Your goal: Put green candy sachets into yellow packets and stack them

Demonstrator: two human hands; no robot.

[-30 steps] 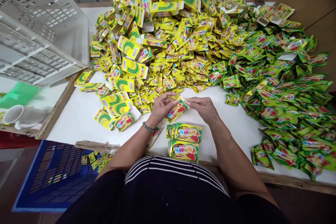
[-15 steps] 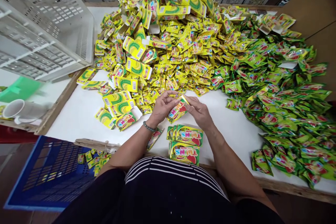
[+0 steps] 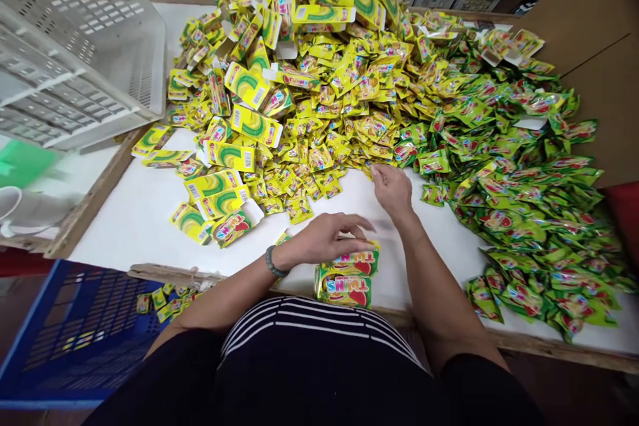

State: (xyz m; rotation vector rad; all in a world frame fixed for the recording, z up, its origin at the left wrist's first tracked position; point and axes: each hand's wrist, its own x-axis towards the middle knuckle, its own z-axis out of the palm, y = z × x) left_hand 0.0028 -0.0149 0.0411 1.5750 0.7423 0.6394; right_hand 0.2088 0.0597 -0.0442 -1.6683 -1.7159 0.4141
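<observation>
My left hand (image 3: 337, 237) hovers with fingers apart over the rear of two short rows of yellow-green candy boxes (image 3: 344, 291), printed "TWINS" with a watermelon. It partly covers the rear row, and no box shows in its grip. My right hand (image 3: 394, 191) is at the near edge of the heap of small yellow candy packets (image 3: 319, 156). Its fingers are curled together and their tips point into the packets; what they pinch, if anything, is hidden. Right of that hand lies a large heap of green candy packets (image 3: 519, 213).
Flat yellow boxes (image 3: 229, 156) lie left and on top of the heap. A white crate (image 3: 144, 60) stands at the left, above a white mug (image 3: 30, 210). Below the table's wooden edge sits a blue crate (image 3: 44, 346) with small packets inside. A cardboard sheet (image 3: 599, 73) borders the right.
The box that both hands held has left them. My left hand has come down to the boxes near me and opened, while my right hand has moved to the packet heap.
</observation>
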